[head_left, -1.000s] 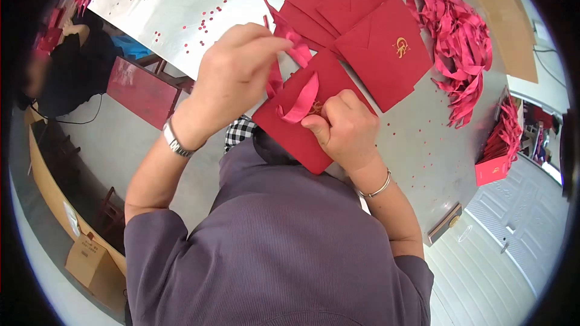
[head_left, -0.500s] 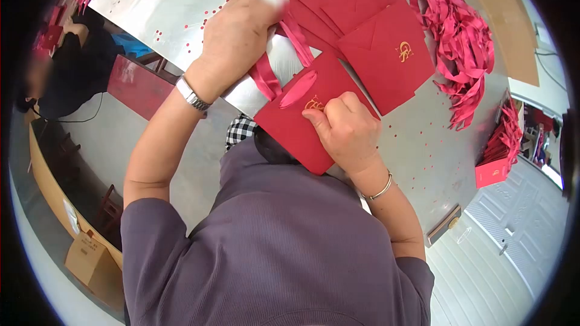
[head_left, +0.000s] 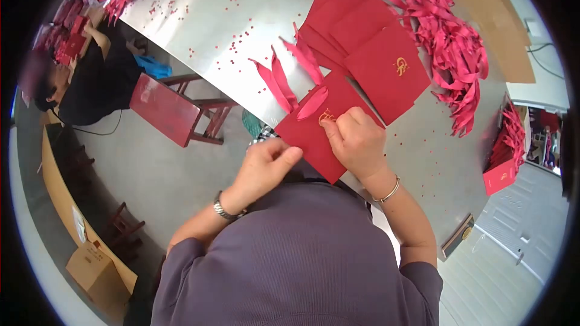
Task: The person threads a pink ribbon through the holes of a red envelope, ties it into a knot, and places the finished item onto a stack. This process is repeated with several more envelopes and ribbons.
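My right hand is closed on a red paper bag with a gold logo, thumb on its front. The bag lies slanted at the table's near edge. Pink ribbon handles stretch from its top, their loose ends on the metal table. At the bag's lower left edge is my left hand, fingers curled and thumb close to them; what it pinches, if anything, is hidden. Just beyond my right hand, several red bags overlap in a fanned stack.
A heap of pink ribbons lies on the right of the metal table, with red dots scattered about. More red bags stand at the far right. A red stool and a person in black are at the left.
My left hand has let go of the ribbon and moved down to the bag's lower left edge. The ribbon ends now lie loose. My right hand still holds the bag.
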`<state>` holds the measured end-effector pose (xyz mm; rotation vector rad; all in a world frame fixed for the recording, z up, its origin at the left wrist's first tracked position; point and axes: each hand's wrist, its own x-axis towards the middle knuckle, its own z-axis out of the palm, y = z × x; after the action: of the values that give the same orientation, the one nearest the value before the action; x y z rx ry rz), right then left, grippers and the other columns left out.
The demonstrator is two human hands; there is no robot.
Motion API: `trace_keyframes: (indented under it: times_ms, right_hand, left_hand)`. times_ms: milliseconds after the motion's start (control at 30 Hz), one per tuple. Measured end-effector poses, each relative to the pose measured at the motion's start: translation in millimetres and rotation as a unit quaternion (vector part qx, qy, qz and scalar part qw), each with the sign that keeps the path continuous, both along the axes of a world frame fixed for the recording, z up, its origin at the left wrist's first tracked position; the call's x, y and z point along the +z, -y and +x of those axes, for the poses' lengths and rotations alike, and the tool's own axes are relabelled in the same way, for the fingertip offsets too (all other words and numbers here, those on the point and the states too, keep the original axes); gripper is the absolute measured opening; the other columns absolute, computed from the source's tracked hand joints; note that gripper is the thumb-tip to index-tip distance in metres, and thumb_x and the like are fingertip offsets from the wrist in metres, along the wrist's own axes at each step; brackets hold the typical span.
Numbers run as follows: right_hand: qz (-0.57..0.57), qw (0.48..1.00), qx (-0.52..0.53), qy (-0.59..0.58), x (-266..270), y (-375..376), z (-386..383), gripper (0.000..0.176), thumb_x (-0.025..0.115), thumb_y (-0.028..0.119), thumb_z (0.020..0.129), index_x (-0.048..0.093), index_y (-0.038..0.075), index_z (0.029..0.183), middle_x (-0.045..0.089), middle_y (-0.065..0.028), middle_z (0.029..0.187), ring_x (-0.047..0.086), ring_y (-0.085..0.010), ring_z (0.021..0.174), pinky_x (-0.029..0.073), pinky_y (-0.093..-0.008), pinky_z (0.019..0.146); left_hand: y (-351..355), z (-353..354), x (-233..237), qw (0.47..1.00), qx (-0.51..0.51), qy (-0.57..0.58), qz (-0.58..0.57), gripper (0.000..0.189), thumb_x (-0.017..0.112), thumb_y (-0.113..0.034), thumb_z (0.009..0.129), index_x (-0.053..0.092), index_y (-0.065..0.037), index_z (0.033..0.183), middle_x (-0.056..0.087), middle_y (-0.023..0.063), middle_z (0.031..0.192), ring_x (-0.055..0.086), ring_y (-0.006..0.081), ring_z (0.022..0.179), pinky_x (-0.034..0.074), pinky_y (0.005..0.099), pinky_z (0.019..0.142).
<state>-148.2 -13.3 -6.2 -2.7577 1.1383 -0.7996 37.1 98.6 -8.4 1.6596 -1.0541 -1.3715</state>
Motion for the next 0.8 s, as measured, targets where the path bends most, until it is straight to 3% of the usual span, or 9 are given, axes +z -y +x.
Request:
trace_keyframes:
  times_ms: [167, 233, 267, 367, 433, 533, 667, 767, 800]
  right_hand:
    - [0.016, 0.998, 0.049, 0.034, 1, -20, 8, 0.029, 0.072, 0.025, 0.081, 0.052, 0.011, 0.066, 0.049, -0.0053, 0.068, 0.055, -0.0229, 0.057, 0.043, -0.0361, 0.045]
    - [0.01, 0.995, 0.082, 0.064, -1, -27, 11, 0.028, 0.07, 0.025, 0.082, 0.051, 0.011, 0.067, 0.05, -0.0046, 0.07, 0.055, -0.0216, 0.058, 0.044, -0.0357, 0.046]
    - [0.072, 0.99, 0.062, 0.101, 10, -30, 11, 0.016, 0.07, 0.021, 0.082, 0.063, 0.007, 0.079, 0.058, -0.0094, 0.078, 0.059, -0.0263, 0.07, 0.049, -0.0379, 0.059]
    - [-0.106, 0.979, -0.009, 0.172, 48, -20, 15, 0.024, 0.069, 0.023, 0.083, 0.065, 0.005, 0.098, 0.063, -0.0143, 0.092, 0.062, -0.0301, 0.085, 0.05, -0.0407, 0.074]
    - [-0.048, 0.977, -0.06, 0.199, 49, -17, 12, 0.04, 0.068, 0.026, 0.085, 0.058, 0.002, 0.115, 0.063, -0.0203, 0.106, 0.061, -0.0335, 0.095, 0.047, -0.0435, 0.085]
    - [0.339, 0.901, -0.016, 0.27, 61, -27, 3, 0.038, 0.065, 0.025, 0.09, 0.054, 0.0, 0.117, 0.066, -0.0221, 0.097, 0.065, -0.0362, 0.091, 0.051, -0.0411, 0.077]
    - [0.365, 0.869, -0.023, 0.334, 56, -34, -11, 0.029, 0.065, 0.019, 0.09, 0.058, -0.001, 0.111, 0.067, -0.0179, 0.089, 0.066, -0.0236, 0.081, 0.051, -0.034, 0.071]
    - [0.3, 0.87, -0.071, 0.386, 37, -30, -33, 0.026, 0.065, 0.012, 0.09, 0.058, -0.001, 0.111, 0.065, -0.0111, 0.09, 0.061, -0.0138, 0.082, 0.05, -0.0304, 0.072]
    - [0.31, 0.835, -0.057, 0.451, 44, -30, -42, 0.024, 0.062, 0.012, 0.093, 0.058, -0.001, 0.112, 0.065, -0.0057, 0.093, 0.059, -0.0105, 0.085, 0.049, -0.0288, 0.075]
  left_hand:
    - [-5, -13, -15, 0.989, 0.113, -0.092, 0.016, 0.039, 0.066, -0.033, 0.092, 0.056, -0.004, 0.068, 0.057, -0.0003, 0.061, 0.053, 0.0073, 0.057, 0.042, 0.0262, 0.05]
    - [-18, -4, -32, 0.983, 0.128, -0.115, -0.057, 0.032, 0.064, -0.028, 0.093, 0.061, -0.002, 0.074, 0.06, -0.0001, 0.065, 0.053, 0.0065, 0.059, 0.042, 0.0245, 0.052]
    - [-18, -2, -3, 0.984, 0.132, -0.106, -0.061, 0.027, 0.063, -0.026, 0.094, 0.064, -0.001, 0.083, 0.061, -0.001, 0.068, 0.053, 0.0057, 0.06, 0.042, 0.0237, 0.053]
    - [-28, 18, 5, 0.983, 0.092, -0.086, -0.135, 0.021, 0.063, -0.021, 0.094, 0.066, 0.0, 0.092, 0.061, -0.0025, 0.071, 0.052, 0.0047, 0.063, 0.042, 0.0222, 0.056]
    - [-26, 29, 9, 0.978, 0.048, -0.077, -0.19, 0.02, 0.062, -0.019, 0.094, 0.067, 0.0, 0.096, 0.062, -0.0035, 0.074, 0.053, 0.0039, 0.065, 0.043, 0.0213, 0.059]
    - [-23, 30, 19, 0.972, 0.03, -0.089, -0.215, 0.026, 0.063, -0.029, 0.095, 0.065, -0.003, 0.094, 0.063, -0.0018, 0.078, 0.055, 0.0071, 0.069, 0.044, 0.0225, 0.061]
    - [-15, 21, 16, 0.964, 0.089, -0.129, -0.213, 0.025, 0.06, -0.028, 0.096, 0.062, -0.003, 0.1, 0.063, 0.0004, 0.08, 0.056, 0.0083, 0.067, 0.045, 0.0231, 0.059]
    - [-8, 17, 12, 0.946, 0.106, -0.209, -0.225, 0.029, 0.054, -0.017, 0.099, 0.054, 0.001, 0.122, 0.065, 0.0061, 0.093, 0.059, 0.009, 0.071, 0.047, 0.0215, 0.06]
    - [-7, 20, 8, 0.954, 0.107, -0.189, -0.205, 0.03, 0.052, -0.016, 0.1, 0.052, 0.001, 0.125, 0.065, 0.0073, 0.093, 0.06, 0.0101, 0.071, 0.047, 0.0213, 0.06]
